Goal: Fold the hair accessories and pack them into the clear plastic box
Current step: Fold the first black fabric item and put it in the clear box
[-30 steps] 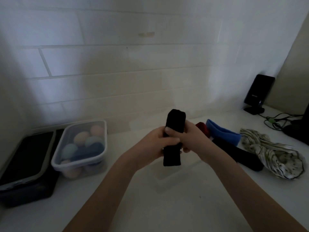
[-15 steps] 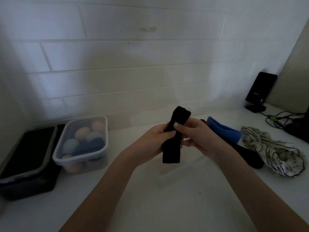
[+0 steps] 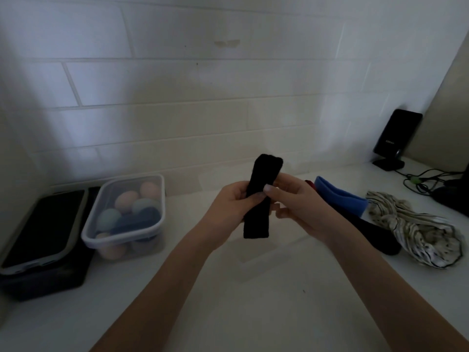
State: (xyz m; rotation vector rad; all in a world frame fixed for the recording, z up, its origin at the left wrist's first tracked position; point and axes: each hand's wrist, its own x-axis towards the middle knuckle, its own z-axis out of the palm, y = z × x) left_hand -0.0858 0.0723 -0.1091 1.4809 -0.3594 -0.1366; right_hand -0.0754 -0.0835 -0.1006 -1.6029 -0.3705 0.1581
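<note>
White counter point(image 3: 253, 313) against a white tiled wall point(image 3: 203, 85), dim light; I see faint lettering on the black stand-mounted device point(image 3: 396, 138) at the far right but can't read it. Both hands hold a black headband point(image 3: 261, 196) upright above the counter, folded into a narrow strip: left hand point(image 3: 228, 207) curled around its middle, right hand point(image 3: 297, 201) pinching it with the thumb. Clear plastic box point(image 3: 124, 235) sits lidded at left holding pastel egg-shaped pieces; blue headband point(image 3: 340, 196) and striped fabric piece point(image 3: 416, 232) lie right.
</note>
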